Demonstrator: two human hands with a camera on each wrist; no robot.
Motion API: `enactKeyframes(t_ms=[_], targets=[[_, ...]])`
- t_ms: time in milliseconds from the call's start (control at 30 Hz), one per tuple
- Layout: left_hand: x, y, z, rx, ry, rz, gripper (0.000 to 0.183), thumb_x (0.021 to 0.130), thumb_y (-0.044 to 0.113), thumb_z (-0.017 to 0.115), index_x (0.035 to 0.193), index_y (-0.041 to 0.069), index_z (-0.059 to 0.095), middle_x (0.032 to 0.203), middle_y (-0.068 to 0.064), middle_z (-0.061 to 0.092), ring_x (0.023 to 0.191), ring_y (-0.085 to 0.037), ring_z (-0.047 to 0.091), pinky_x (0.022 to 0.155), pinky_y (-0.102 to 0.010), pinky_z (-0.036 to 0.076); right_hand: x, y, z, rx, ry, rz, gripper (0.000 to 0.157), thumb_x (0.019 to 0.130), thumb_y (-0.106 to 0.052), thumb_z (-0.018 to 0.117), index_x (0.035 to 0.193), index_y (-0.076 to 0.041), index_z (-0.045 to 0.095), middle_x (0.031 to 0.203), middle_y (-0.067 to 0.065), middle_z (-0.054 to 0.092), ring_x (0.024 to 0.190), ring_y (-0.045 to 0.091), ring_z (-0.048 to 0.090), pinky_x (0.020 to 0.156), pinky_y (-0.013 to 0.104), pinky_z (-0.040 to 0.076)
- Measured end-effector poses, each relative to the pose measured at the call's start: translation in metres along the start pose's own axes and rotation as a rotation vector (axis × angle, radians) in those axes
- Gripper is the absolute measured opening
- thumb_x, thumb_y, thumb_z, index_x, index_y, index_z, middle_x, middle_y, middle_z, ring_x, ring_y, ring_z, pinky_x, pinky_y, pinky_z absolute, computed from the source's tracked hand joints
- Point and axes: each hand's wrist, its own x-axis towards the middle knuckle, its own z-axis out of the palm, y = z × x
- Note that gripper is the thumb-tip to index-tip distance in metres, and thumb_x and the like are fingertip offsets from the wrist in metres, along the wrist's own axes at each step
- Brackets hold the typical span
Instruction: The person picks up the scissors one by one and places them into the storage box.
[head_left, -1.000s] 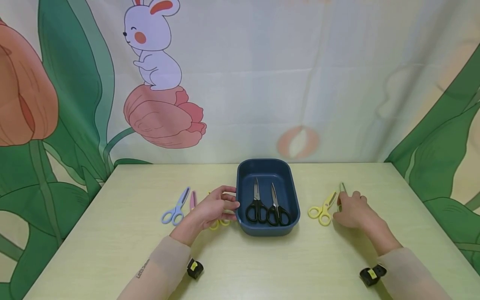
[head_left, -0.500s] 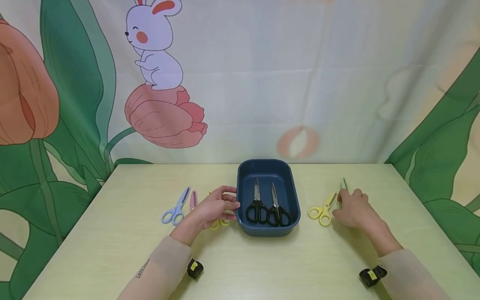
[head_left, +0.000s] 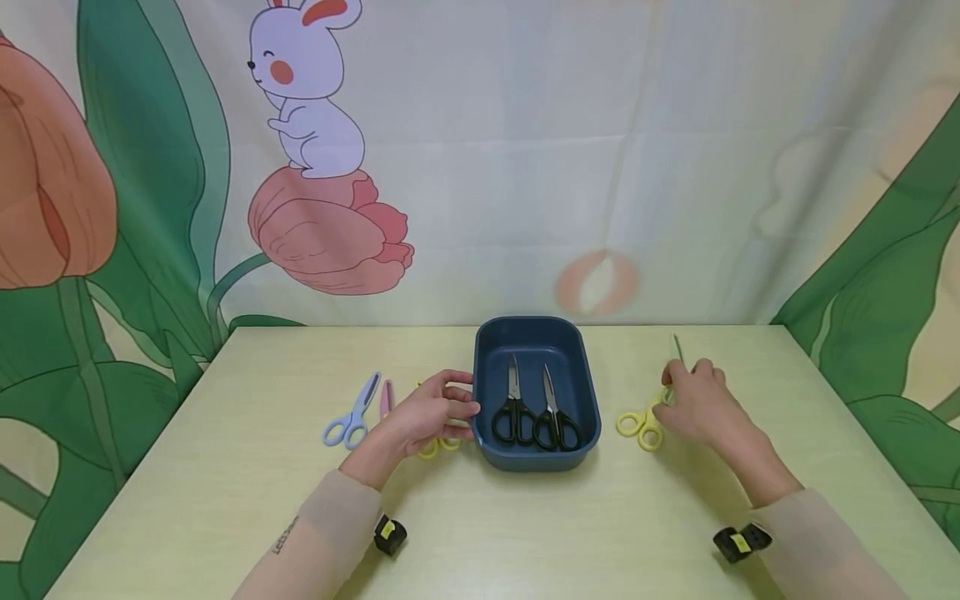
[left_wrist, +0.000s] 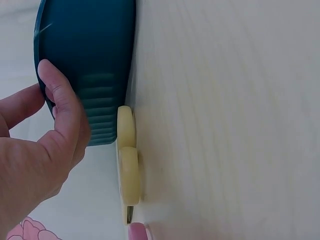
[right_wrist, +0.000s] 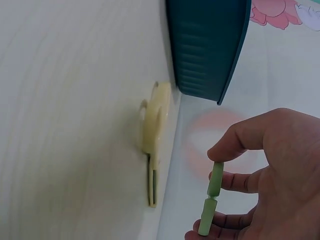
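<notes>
My left hand (head_left: 435, 410) grips the left rim of a dark blue plastic box (head_left: 536, 465); in the left wrist view its fingers (left_wrist: 62, 102) lie along the outer wall. Inside the box are two black-handled scissors, one pair (head_left: 513, 412) left of the other (head_left: 555, 429). Over the table's right side, my right hand (head_left: 697, 404) pinches green scissors (right_wrist: 216, 177) by the handles, blades (head_left: 677, 346) pointing away from me. Yellow scissors (head_left: 643, 425) lie just left of that hand, partly hidden by it.
Light blue scissors (head_left: 354, 414) lie on the table (head_left: 525, 533) at left. Pink scissors (head_left: 386, 397) and a second yellow pair (head_left: 441, 448) are partly hidden by the left hand. A printed curtain (head_left: 487, 167) hangs behind the table.
The right hand has lifted the green scissors and moved slightly left and away from me, now overlapping the yellow pair's blades. My left hand and the box have stayed put.
</notes>
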Motion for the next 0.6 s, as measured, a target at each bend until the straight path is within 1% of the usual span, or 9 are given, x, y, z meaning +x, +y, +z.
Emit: enactKeyframes(t_ms=[300, 600], targets=[[-0.002, 0.0, 0.0, 0.003, -0.004, 0.003, 0.052, 0.1, -0.005, 0.059, 0.148, -0.003, 0.037, 0.11, -0.014, 0.05, 0.084, -0.023, 0.06, 0.078, -0.037, 0.061, -0.001, -0.019, -0.005, 0.001, 0.034, -0.06, 0.037, 0.089, -0.02, 0.067, 0.118, 0.0, 0.054, 0.108, 0.029, 0.044, 0.099, 0.046, 0.044, 0.07, 0.051, 0.047], [-0.001, 0.0, 0.0, -0.001, -0.003, 0.003, 0.053, 0.1, -0.005, 0.059, 0.148, -0.002, 0.037, 0.11, -0.015, 0.049, 0.083, -0.023, 0.061, 0.074, -0.034, 0.061, -0.003, -0.043, -0.01, 0.015, 0.059, -0.131, 0.035, 0.089, -0.018, 0.066, 0.117, 0.0, 0.056, 0.107, 0.027, 0.044, 0.098, 0.044, 0.044, 0.07, 0.05, 0.047]])
